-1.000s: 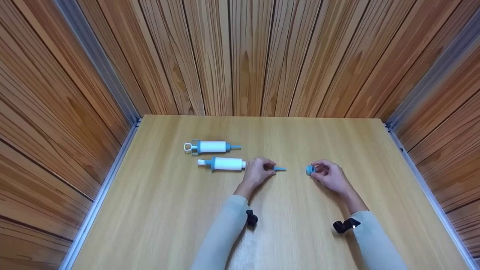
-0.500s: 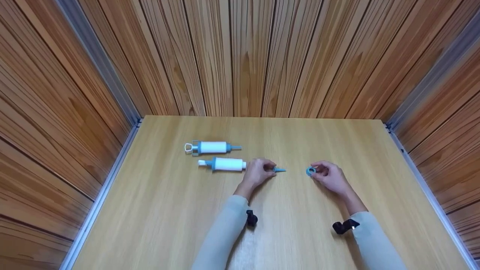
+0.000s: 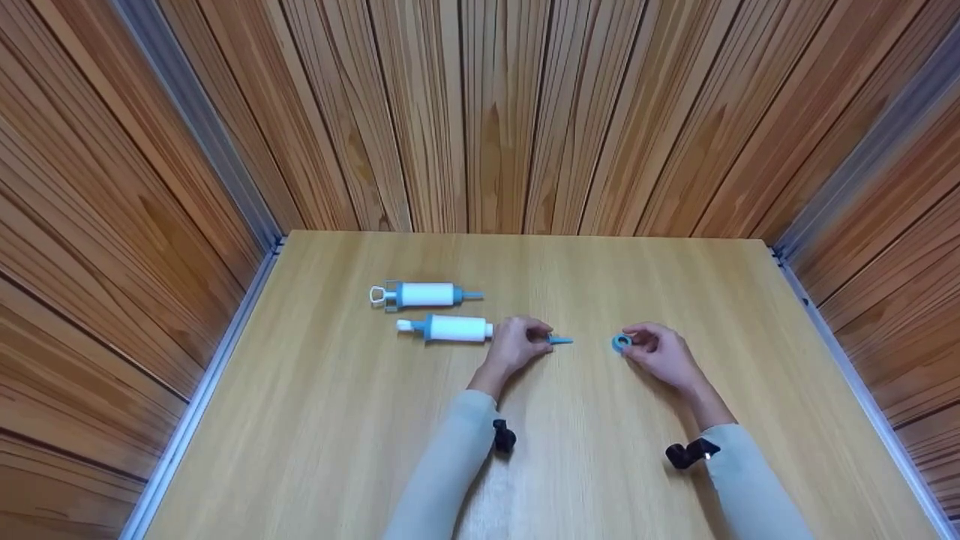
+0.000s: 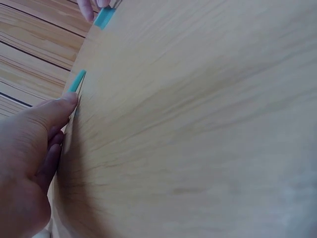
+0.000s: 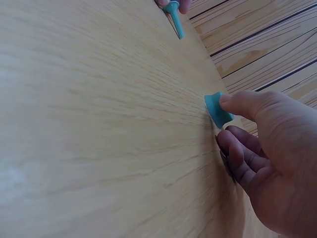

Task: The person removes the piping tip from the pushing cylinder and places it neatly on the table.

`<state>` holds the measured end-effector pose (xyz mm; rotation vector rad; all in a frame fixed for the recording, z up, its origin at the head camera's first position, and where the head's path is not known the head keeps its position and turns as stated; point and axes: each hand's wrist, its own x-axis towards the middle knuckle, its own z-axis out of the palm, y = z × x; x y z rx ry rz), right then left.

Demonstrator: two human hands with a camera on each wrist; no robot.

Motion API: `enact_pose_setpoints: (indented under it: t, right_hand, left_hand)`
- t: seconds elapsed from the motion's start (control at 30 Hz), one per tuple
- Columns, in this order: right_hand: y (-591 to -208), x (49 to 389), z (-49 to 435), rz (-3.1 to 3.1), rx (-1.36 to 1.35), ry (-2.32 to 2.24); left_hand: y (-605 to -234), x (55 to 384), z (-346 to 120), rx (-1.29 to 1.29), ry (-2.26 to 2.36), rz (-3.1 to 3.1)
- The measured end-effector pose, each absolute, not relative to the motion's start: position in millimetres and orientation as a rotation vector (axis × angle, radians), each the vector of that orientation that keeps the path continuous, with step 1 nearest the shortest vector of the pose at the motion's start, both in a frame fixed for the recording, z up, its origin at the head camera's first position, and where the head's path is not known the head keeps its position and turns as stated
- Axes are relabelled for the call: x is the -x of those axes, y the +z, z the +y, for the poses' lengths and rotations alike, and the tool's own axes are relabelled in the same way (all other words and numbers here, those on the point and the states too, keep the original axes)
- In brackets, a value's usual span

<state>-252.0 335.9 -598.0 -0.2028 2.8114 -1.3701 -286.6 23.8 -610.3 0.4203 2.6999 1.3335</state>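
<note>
My left hand (image 3: 516, 345) pinches the wide end of a tapered blue nozzle (image 3: 561, 340), low over the table. The nozzle's thin tip (image 4: 77, 81) points away from the fingers in the left wrist view; its base is partly covered. To the right, my right hand (image 3: 661, 354) pinches a blue ring-shaped cap (image 3: 616, 344) between thumb and fingers, its round opening showing in the head view. Seen from the right wrist, the ring-shaped cap (image 5: 217, 110) is close to the tabletop. Just left of the left hand lies a white syringe-like tube (image 3: 459, 328) with a bare white front end.
Behind that tube lies a similar white syringe-like tube (image 3: 427, 294) with a blue nozzle and a looped handle. The wooden table (image 3: 345, 442) is bounded by plank walls (image 3: 495, 120) and metal rails (image 3: 214, 375).
The right hand has turned the ring-shaped cap so that its opening faces the head camera more. The left hand and the nozzle have stayed in place.
</note>
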Motion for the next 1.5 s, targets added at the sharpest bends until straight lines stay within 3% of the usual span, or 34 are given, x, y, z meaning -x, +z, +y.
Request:
enact_pose_setpoints:
  t: [0.67, 1.5]
  right_hand:
    - [-587, 247, 339, 2.777, 0.171, -1.298]
    - [-562, 250, 324, 2.831, 0.224, -1.337]
  left_hand:
    - [-606, 285, 22, -0.429, 1.384, 2.679]
    - [-570, 298, -1, -0.481, 1.318, 2.725]
